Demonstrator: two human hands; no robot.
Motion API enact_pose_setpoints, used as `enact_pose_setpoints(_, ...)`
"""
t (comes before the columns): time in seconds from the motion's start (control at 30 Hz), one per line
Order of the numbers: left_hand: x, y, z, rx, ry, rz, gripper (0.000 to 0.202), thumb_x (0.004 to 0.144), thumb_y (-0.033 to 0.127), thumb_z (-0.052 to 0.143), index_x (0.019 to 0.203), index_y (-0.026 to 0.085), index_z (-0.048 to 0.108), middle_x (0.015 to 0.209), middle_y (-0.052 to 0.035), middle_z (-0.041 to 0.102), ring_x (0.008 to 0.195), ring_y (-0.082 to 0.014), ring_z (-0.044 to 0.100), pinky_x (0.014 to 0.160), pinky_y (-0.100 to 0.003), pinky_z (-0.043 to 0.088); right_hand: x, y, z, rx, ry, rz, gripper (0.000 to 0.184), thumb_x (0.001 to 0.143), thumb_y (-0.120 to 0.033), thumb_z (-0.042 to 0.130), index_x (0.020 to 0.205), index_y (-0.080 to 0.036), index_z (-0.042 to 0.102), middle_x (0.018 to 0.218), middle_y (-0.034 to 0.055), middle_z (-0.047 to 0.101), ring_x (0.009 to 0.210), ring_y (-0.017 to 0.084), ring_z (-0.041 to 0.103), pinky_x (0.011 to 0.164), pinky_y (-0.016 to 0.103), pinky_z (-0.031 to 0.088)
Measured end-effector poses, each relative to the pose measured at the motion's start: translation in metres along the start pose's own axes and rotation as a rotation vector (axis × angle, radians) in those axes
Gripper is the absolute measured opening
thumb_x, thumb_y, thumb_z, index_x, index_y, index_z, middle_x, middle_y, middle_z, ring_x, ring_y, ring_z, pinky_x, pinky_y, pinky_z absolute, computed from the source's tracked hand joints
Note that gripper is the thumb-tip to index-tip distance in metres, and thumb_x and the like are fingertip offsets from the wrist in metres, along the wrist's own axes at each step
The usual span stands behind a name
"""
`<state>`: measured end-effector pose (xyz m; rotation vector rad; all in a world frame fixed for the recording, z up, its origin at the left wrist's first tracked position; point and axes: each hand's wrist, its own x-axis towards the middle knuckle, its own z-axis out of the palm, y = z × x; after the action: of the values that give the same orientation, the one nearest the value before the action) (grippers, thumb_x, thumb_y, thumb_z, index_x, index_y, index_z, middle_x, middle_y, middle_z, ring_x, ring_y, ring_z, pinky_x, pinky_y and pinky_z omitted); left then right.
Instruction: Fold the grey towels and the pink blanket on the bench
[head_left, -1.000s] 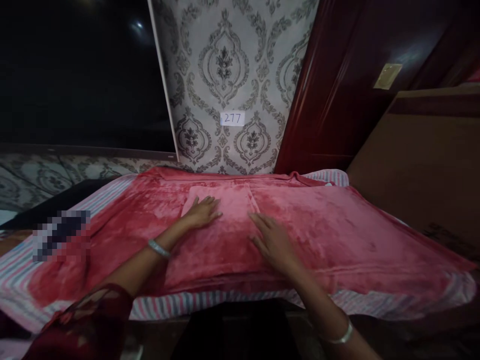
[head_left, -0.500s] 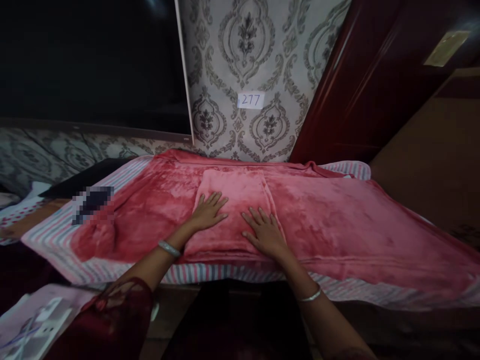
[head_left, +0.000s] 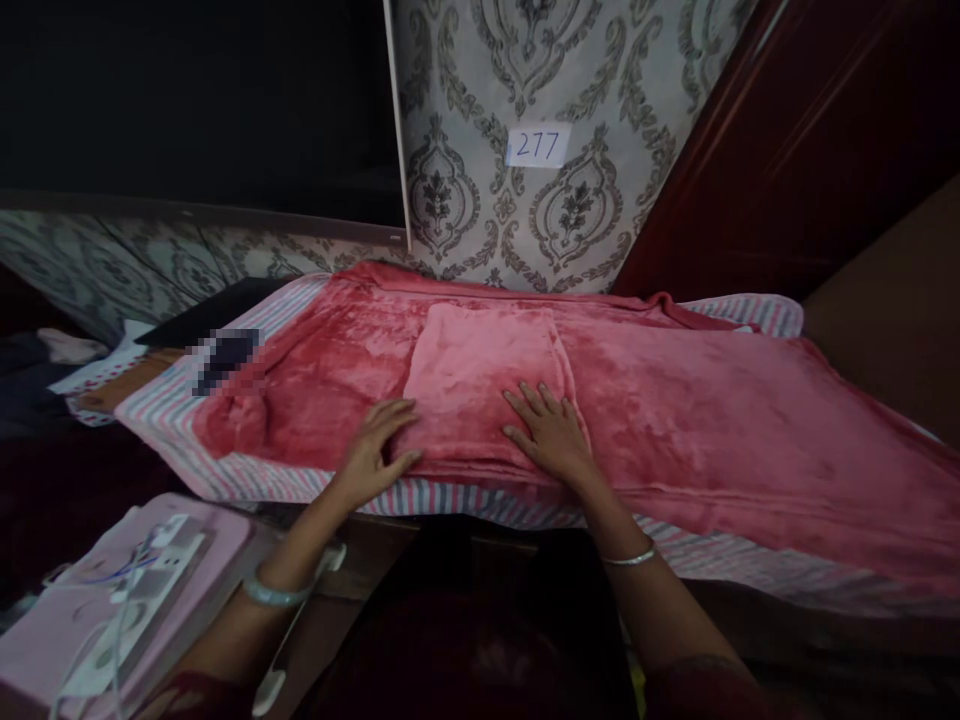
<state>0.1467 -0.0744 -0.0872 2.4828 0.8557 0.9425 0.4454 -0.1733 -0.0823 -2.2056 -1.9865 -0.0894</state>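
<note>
A red plush blanket lies spread over a striped cloth. In its middle part, a folded pinkish-red section forms a rough rectangle with a layered front edge. My right hand rests palm down on the right side of this section, fingers spread. At the section's front left edge is my left hand, thumb and fingers apart with no cloth gripped between them. Whether the left fingertips press on the fabric is hard to tell.
A dark screen hangs at the upper left. Patterned wallpaper bears a paper marked 277. A dark red wooden panel stands at right. At lower left, a power strip with cables lies on a pink surface.
My left hand has slid from the top of the folded section back toward its front left edge. The right hand stays on the fabric. The view has tilted down and shifted left.
</note>
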Motion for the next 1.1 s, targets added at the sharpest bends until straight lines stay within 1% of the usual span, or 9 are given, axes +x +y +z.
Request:
enact_pose_setpoints(0.13,-0.021,0.013,0.006,0.051,0.011,0.050,0.040,0.089,0.046,0.060,0.123,0.026,0.064,0.136,-0.0107,0.060,0.130,-0.0261,0.054,0.113,-0.046,0.043,-0.001,-0.001,-0.001,0.001,-0.012,0.002,0.061,0.101,-0.056,0.038,0.157,-0.032,0.033,0.165,0.0011,0.024,0.152,0.032,0.020,0.119,0.059,0.020)
enact_pose_setpoints(0.27,-0.023,0.012,0.008,0.047,0.134,-0.029,0.026,0.094,0.039,0.051,0.109,0.025,0.067,0.115,-0.0089,0.067,0.112,-0.0219,0.062,0.101,-0.041,0.052,-0.001,0.001,0.001,0.012,0.000,-0.001,0.060,0.101,-0.055,0.040,0.156,-0.032,0.035,0.165,0.0015,0.025,0.152,0.032,0.020,0.119,0.059,0.019)
enact_pose_setpoints(0.37,-0.017,0.014,0.007,0.000,0.145,-0.044,0.024,0.095,0.038,0.048,0.096,0.023,0.067,0.096,-0.0071,0.068,0.095,-0.0200,0.064,0.089,-0.036,0.054,0.002,0.004,0.000,0.068,0.016,-0.006,0.058,0.099,-0.052,0.045,0.153,-0.031,0.041,0.163,0.0037,0.031,0.150,0.034,0.025,0.118,0.061,0.023)
enact_pose_setpoints(0.5,-0.007,0.022,0.003,-0.071,0.133,-0.136,0.028,0.095,0.039,0.046,0.084,0.022,0.065,0.083,-0.0052,0.067,0.082,-0.0188,0.062,0.079,-0.033,0.052,-0.004,-0.007,-0.013,0.321,0.252,0.008,0.045,0.099,-0.036,0.041,0.134,-0.018,0.063,0.140,0.0135,0.060,0.132,0.029,0.051,0.111,0.048,0.039)
enact_pose_setpoints(0.6,-0.003,0.025,0.002,-0.116,0.136,-0.210,0.029,0.093,0.041,0.048,0.082,0.022,0.066,0.080,-0.0040,0.067,0.079,-0.0183,0.061,0.077,-0.032,0.051,-0.024,-0.039,-0.020,0.552,0.420,-0.014,0.039,0.098,-0.032,0.040,0.114,-0.018,0.073,0.109,0.0125,0.073,0.104,0.025,0.066,0.096,0.040,0.051)
enact_pose_setpoints(0.7,-0.003,0.025,0.001,-0.154,0.171,-0.203,0.028,0.092,0.041,0.050,0.081,0.021,0.068,0.078,-0.0031,0.067,0.077,-0.0175,0.062,0.073,-0.030,0.049,-0.045,-0.080,-0.011,0.780,0.338,-0.126,0.034,0.097,-0.032,0.045,0.108,-0.021,0.075,0.102,0.0086,0.076,0.096,0.022,0.070,0.089,0.035,0.055)
enact_pose_setpoints(0.83,-0.004,0.025,0.001,-0.189,0.207,-0.162,0.028,0.092,0.040,0.053,0.080,0.020,0.068,0.079,-0.0033,0.068,0.075,-0.0174,0.063,0.071,-0.029,0.049,-0.049,-0.116,0.011,0.896,0.194,-0.114,0.039,0.095,-0.025,0.046,0.125,-0.019,0.070,0.119,0.0097,0.073,0.109,0.024,0.069,0.097,0.039,0.053)
enact_pose_setpoints(0.93,-0.004,0.027,0.001,-0.221,0.230,-0.152,0.025,0.092,0.037,0.055,0.082,0.020,0.069,0.078,-0.0030,0.068,0.074,-0.0169,0.063,0.070,-0.028,0.048,-0.042,-0.125,0.015,0.810,0.094,-0.043,0.039,0.095,-0.021,0.047,0.128,-0.018,0.068,0.115,0.0110,0.074,0.106,0.025,0.070,0.096,0.038,0.053)
enact_pose_setpoints(1.1,-0.003,0.030,0.001,-0.316,0.262,-0.205,0.024,0.091,0.038,0.056,0.081,0.020,0.069,0.076,-0.0015,0.067,0.072,-0.0160,0.062,0.070,-0.028,0.048,-0.038,-0.137,-0.003,0.474,0.037,-0.015,0.037,0.097,-0.020,0.048,0.127,-0.023,0.068,0.114,0.0105,0.069,0.091,0.022,0.070,0.083,0.032,0.055)
